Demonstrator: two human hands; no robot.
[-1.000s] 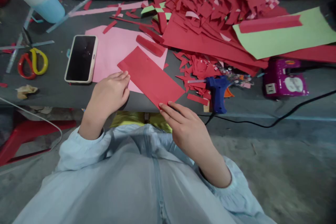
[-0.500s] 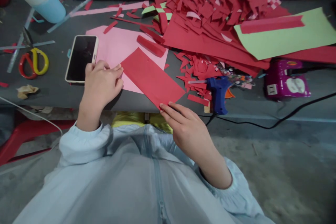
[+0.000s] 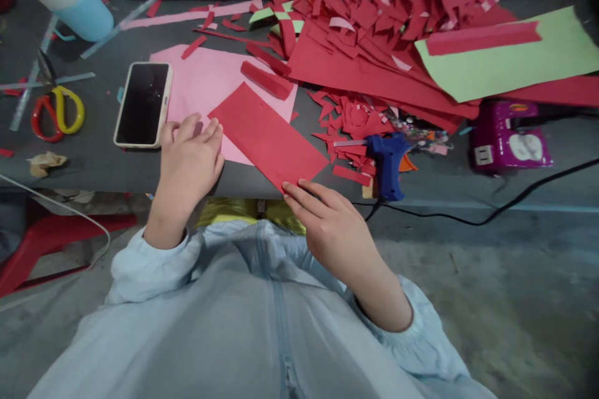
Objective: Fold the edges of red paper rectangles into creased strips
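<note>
A folded-looking rectangle of red paper (image 3: 271, 137) lies slantwise over a pink sheet (image 3: 201, 84), its lower corner at the table's front edge. My right hand (image 3: 327, 218) grips that lower corner, fingertips on top and thumb hidden. At the paper's left corner is my left hand (image 3: 191, 156), palm down with fingers apart; its fingertips reach the paper's edge, though I cannot tell whether they press on it. Just left of that hand lies a phone (image 3: 143, 106) with a dark screen. A narrow red paper strip (image 3: 266, 80) rests above the red rectangle.
Right of the paper are a blue glue gun (image 3: 388, 165) with a black cord, small red scraps (image 3: 358, 115) and a purple box-like device (image 3: 510, 140). Scissors (image 3: 58, 112) lie left. Cut red pieces (image 3: 369, 12) and a green sheet (image 3: 505, 68) cover the back.
My left hand has shifted slightly right and down, away from the phone, and its fingers have spread. My right hand and the red paper stay nearly in place.
</note>
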